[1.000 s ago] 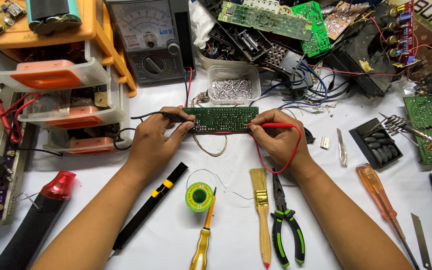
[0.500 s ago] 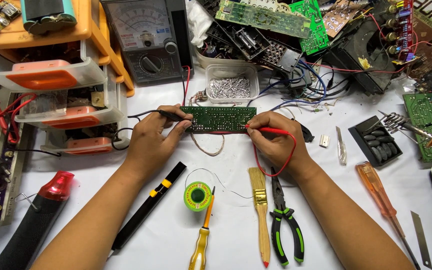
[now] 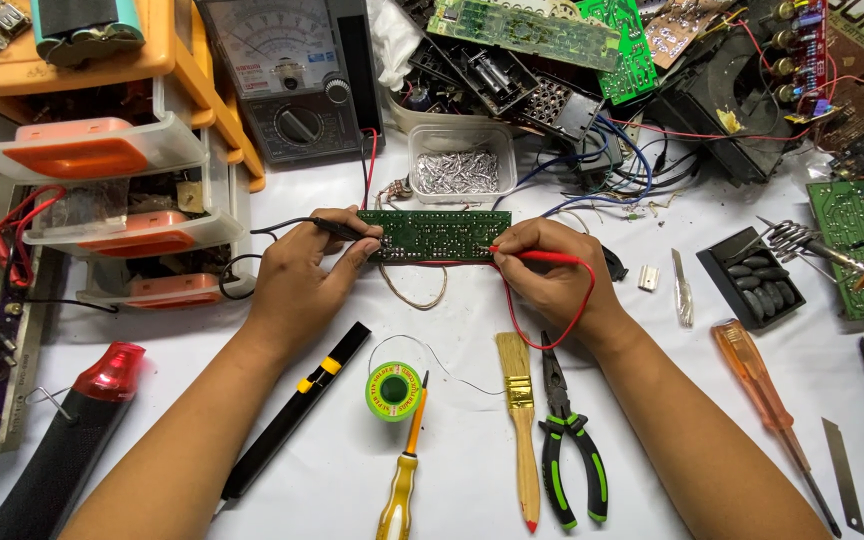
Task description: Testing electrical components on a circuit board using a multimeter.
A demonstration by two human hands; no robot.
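Left hand [image 3: 302, 275] pinches a black probe [image 3: 337, 228], right hand [image 3: 552, 275] a red probe [image 3: 542, 257], fingers closed, tips on a green circuit board [image 3: 439, 235] mid-table, toward the far edge.

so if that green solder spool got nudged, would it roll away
Probably not: the solder spool lies flat on its flange on the white table, so it would likely slide. Its loose wire tail looks thin and floppy, and may snag the orange-handled screwdriver beside it.
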